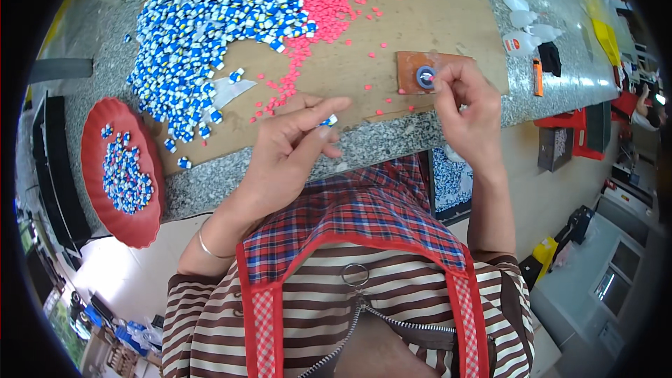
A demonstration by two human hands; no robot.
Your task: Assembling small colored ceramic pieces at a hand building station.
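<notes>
While my right hand [467, 101] pinches a pink bead [432, 79] over the round fixture [425, 76] far right, my left hand [290, 147] grips a blue-white piece [329, 121]; either could slip off the table edge [378, 141].

Speckled granite counter [392, 141] bearing a brown board [420, 14]. A red dish [94, 133], white glue bottles [521, 42] and an orange lighter [537, 77] lie alongside.

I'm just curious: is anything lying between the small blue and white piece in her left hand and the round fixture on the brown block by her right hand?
Only a few stray pink pellets dot the cardboard between the blue and white piece in the left hand and the round fixture at the right hand.
</notes>
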